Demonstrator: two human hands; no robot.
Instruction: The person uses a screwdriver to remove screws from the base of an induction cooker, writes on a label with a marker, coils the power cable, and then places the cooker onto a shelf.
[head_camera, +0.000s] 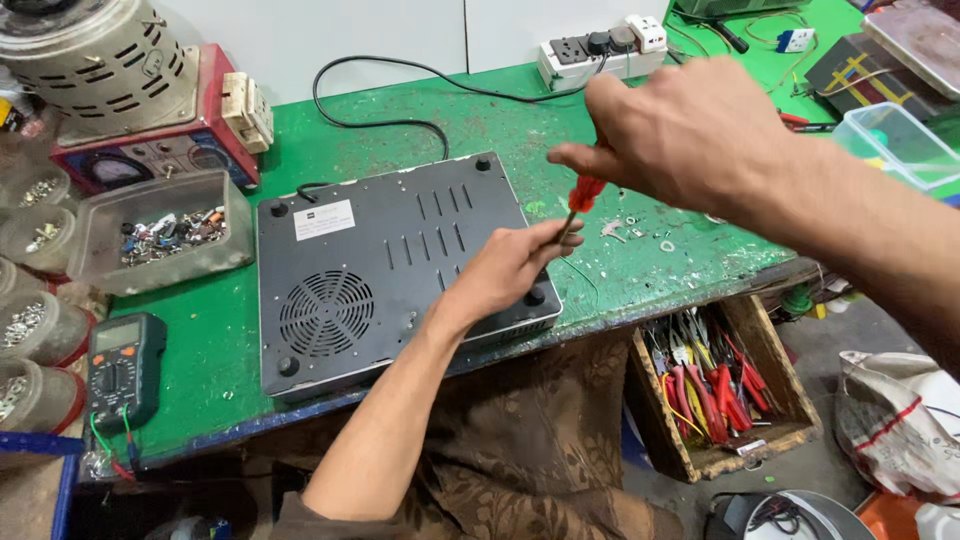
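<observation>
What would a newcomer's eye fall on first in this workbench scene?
The dark flat appliance lying underside up, mid-bench, on the green table. Above its right edge, the right hand grips a red-handled screwdriver while the left hand steadies its tip. A wooden drawer of pliers hangs open below.

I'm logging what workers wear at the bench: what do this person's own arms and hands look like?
Both are bare: the left hand and the right hand have no gloves, and no rings, watch or bracelet show. The forearms are uncovered, with no sleeve in view. Brown patterned cloth shows below the left arm.
</observation>
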